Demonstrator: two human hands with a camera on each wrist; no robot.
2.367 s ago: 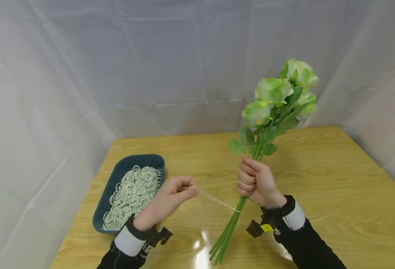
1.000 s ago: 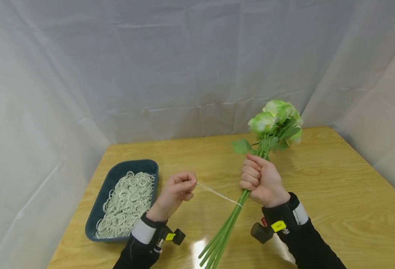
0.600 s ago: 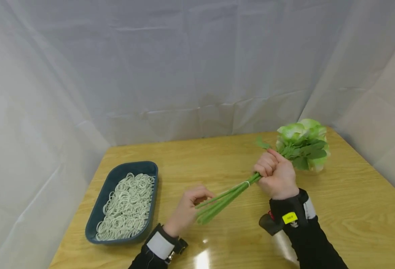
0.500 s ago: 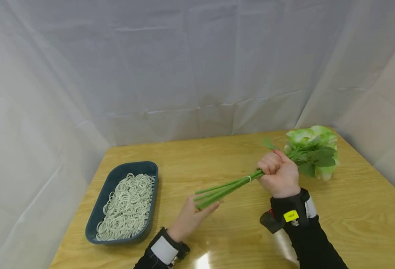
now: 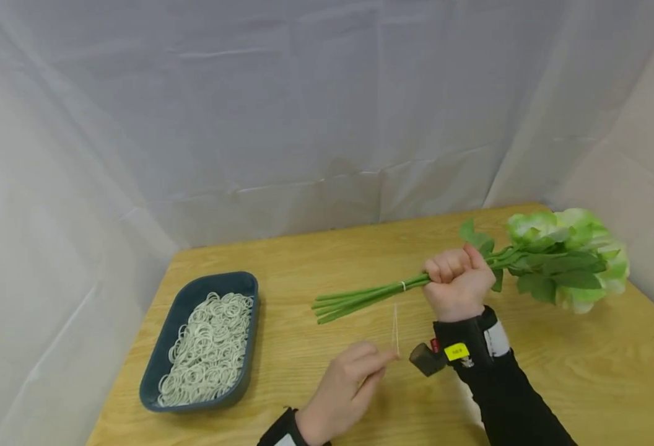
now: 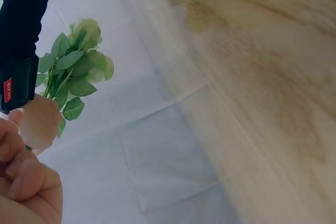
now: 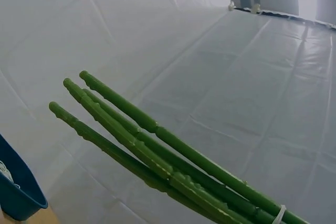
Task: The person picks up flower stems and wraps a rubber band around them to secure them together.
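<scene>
My right hand grips a bouquet of green-white artificial roses by its green stems. The bouquet lies almost level in the air, blooms to the right and cut ends to the left. A thin white rubber band circles the stems just left of the fist; the right wrist view shows the band at the bottom edge. Below the stems, my left hand has curled fingers, with a stretched strand of rubber band running from its index fingertip up toward the stems. In the left wrist view, leaves show beyond both hands.
A dark blue tray full of pale rubber bands stands at the left of the wooden table. White sheeting hangs behind the table and at both sides.
The bouquet has tipped from upright to nearly level, its blooms swinging right. My left hand has gone from left of the stems, past their ends, to below them, drawing the band strand downward.
</scene>
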